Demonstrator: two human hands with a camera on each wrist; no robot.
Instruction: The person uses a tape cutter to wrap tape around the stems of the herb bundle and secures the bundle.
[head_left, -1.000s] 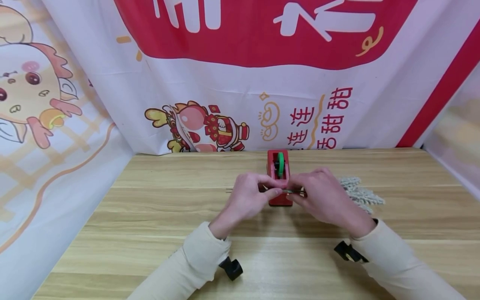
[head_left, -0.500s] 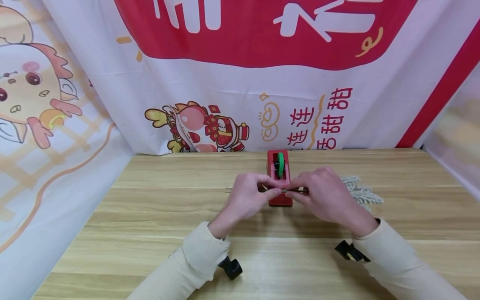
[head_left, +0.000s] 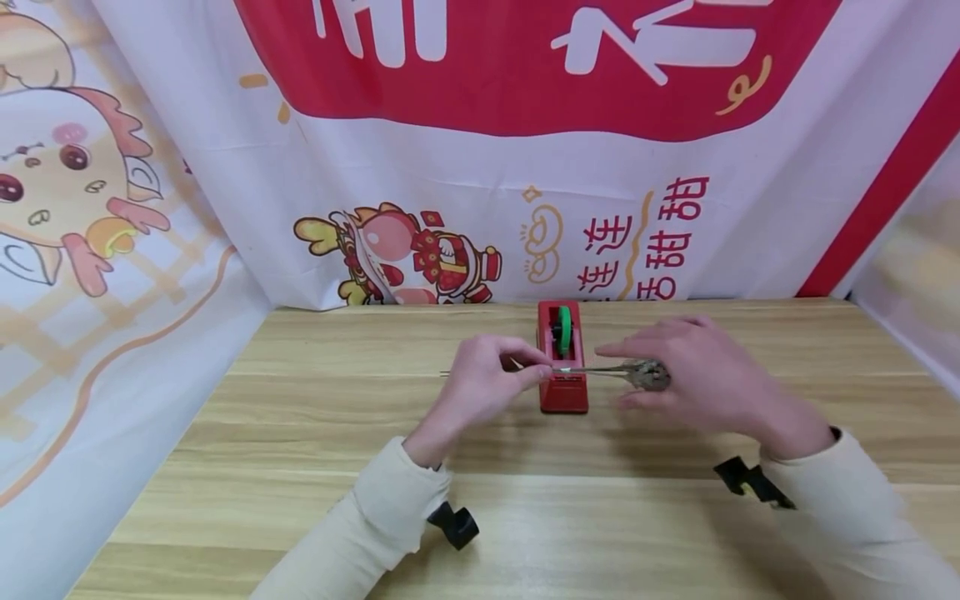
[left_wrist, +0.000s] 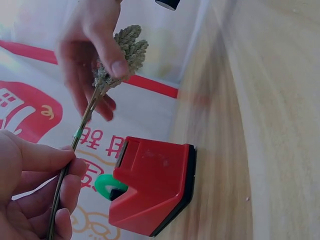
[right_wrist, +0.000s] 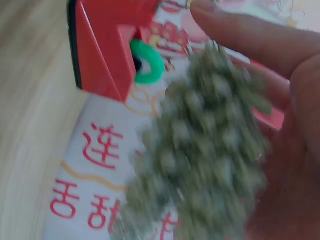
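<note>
My left hand pinches the thin stems of a bunch of dried flowers between thumb and fingers. A small band of green tape wraps the stems just beyond the fingertips. Grey-green flower heads point to the right. Around them my right hand is spread, thumb on one side and fingers on the other, blurred in the head view; whether it touches them I cannot tell. Behind and beneath the stems stands a red tape dispenser with a green tape roll.
The dispenser stands on a wooden table, close to its back edge. A white and red printed cloth hangs behind it, and another printed cloth hangs at the left. Black camera mounts are on both wrists.
My right hand has let go of the stems beside the left fingers and moved right to the flower heads. The left hand keeps its pinch, shifted slightly; the green band now shows.
</note>
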